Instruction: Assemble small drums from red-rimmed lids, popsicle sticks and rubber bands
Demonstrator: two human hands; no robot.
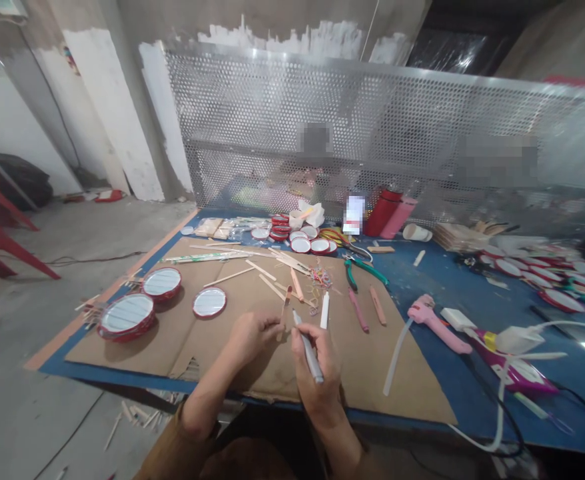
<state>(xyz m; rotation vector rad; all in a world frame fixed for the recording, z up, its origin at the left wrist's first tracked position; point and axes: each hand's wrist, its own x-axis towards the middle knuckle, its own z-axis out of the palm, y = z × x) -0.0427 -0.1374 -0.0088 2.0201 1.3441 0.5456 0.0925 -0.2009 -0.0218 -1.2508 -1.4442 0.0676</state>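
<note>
My left hand (252, 339) pinches a thin wooden stick (285, 310) that points up and away, its far end coloured dark red. Opposite it, my right hand (325, 387) grips a grey-white marker (308, 352) like a pen, with its tip close to the stick; I cannot tell if they touch. A white pen-like piece (325, 310) lies just beyond my right fingers. Past the hands are a pile of colourful rubber bands (321, 277) and loose wooden sticks (272, 288). All this is over a flat sheet of cardboard (252, 380).
Round red-rimmed pieces (209, 302) lie to the left, two of them (126, 317) with bundled sticks. Green-handled pliers (367, 270), a pink glue gun (440, 323) and white cables (505, 393) are on the right. A perforated metal panel (372, 127) stands behind, with a red bottle (383, 212) before it.
</note>
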